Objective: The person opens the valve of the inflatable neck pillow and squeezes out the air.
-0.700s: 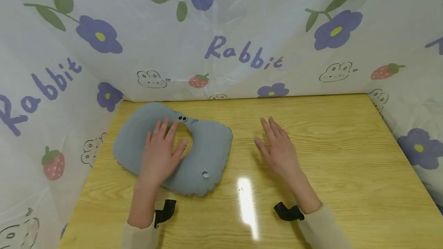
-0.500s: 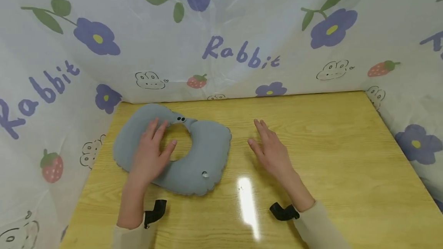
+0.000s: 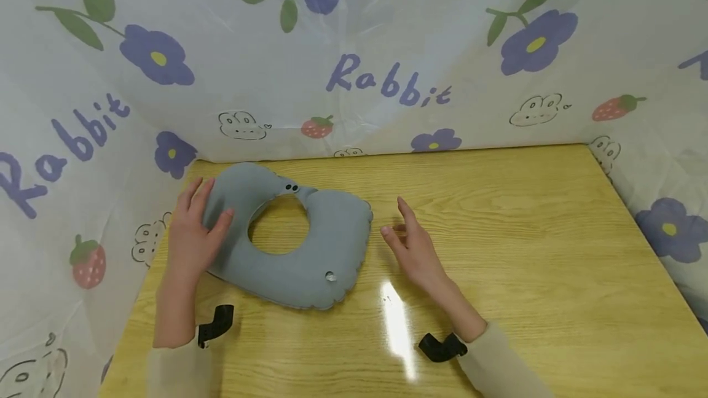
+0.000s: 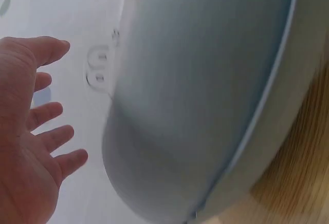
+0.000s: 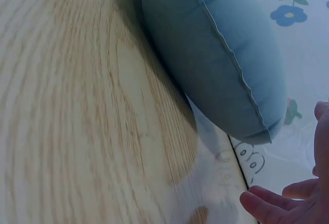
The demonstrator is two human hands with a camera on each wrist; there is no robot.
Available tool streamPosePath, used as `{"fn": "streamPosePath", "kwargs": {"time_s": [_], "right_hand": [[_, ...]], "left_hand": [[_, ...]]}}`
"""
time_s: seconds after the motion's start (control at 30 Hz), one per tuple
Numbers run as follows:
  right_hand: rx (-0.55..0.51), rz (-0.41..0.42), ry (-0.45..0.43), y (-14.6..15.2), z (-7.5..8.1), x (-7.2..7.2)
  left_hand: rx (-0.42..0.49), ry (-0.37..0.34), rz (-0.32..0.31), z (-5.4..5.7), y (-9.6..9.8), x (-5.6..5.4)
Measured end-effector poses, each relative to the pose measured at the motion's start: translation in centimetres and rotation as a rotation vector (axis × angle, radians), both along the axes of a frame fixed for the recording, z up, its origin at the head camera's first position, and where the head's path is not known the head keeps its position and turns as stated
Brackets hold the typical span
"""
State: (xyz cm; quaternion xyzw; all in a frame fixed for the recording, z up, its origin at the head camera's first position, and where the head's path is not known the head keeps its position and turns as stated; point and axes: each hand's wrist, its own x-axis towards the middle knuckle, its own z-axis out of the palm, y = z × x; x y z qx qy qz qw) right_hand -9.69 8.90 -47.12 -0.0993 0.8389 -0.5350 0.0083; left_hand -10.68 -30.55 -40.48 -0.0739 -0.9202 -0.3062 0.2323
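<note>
A grey-blue inflatable neck pillow (image 3: 337, 232), blown up full, lies on the wooden table left of the middle. Its round hole shows bare wood, two black snap buttons join its ends at the back, and a clear valve (image 3: 330, 276) sits near the front right. My left hand (image 3: 190, 232) is over the pillow's left edge, fingers spread; in the left wrist view the fingers are apart from the pillow (image 4: 190, 90). To the right of the pillow my right hand (image 3: 417, 250) hovers with relaxed fingers, holding nothing. The right wrist view shows the pillow's seamed side (image 5: 221, 54) near its fingers.
A white sheet (image 3: 398, 121) printed with flowers, strawberries and rabbits hangs behind the table and along both sides. The wooden table (image 3: 525, 250) stretches to the right of the pillow. Black wrist mounts (image 3: 217, 324) stick out from both sleeves.
My left hand has moved left from over the pillow's hole to its outer left edge. My right hand has come a little left and nearer the pillow. The pillow stays in place.
</note>
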Motion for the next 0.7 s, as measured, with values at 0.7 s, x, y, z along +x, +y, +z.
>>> {"fn": "streamPosePath", "kwargs": {"time_s": [0.7], "right_hand": [[-0.152, 0.051, -0.113, -3.6, -1.0, 2.1]], "left_hand": [[0.131, -0.353, 0.119, -2.1, -4.1, -1.3]]}}
